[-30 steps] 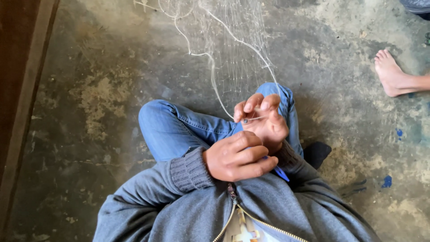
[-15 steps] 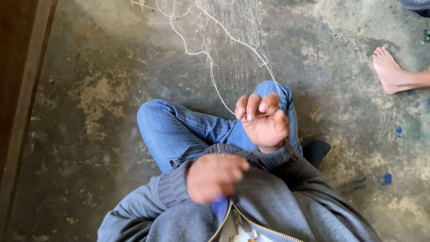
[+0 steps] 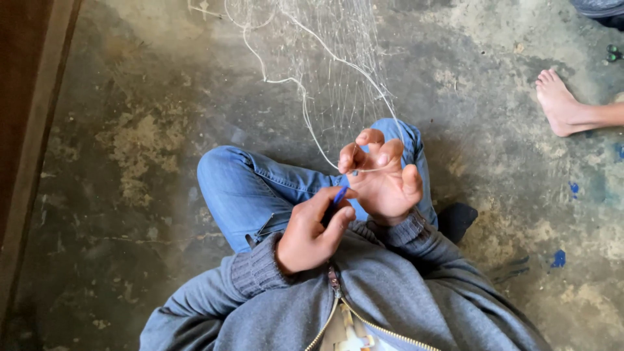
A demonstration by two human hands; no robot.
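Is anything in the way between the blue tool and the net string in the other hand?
Nothing visible. The left hand holds the blue tool right beside the right hand, which pinches the net cord. Only a small open gap lies between them.

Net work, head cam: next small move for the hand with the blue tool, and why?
Probably pass the blue tool through the mesh at the right hand. The left hand has its tip right beside the right hand's fingers, which pinch the white net and a thin strand taut.
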